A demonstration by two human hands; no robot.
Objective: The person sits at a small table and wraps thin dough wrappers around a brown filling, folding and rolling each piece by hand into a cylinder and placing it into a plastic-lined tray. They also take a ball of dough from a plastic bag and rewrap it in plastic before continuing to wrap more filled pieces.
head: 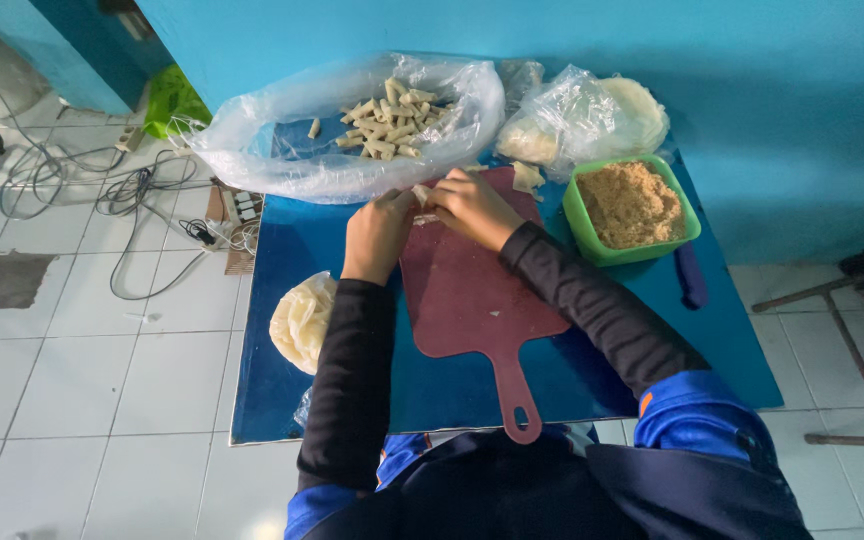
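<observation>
**Rolling a wrapper at the far end of the board**

Pressing together at the far end of the dark red cutting board (472, 290), the left hand (377, 235) and right hand (474, 207) are both closing around a small pale wrapper roll (422, 196), seemingly mid-roll. Finishing it is likely calling for even finger pressure. Finished rolls (390, 122) are lying in an open plastic bag (252, 150) at the table's (302, 400) far edge; a green tub of crumbly filling (632, 205) is sitting near the right edge, and stacked wrappers (302, 320) are resting at the left edge.

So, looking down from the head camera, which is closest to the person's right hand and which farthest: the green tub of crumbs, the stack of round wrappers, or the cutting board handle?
From the right hand:
1. Green tub of crumbs, just to its right.
2. Stack of round wrappers, lower left, past the left hand.
3. Cutting board handle, near the person's body; roughly as far as the wrappers, hard to separate.
</observation>
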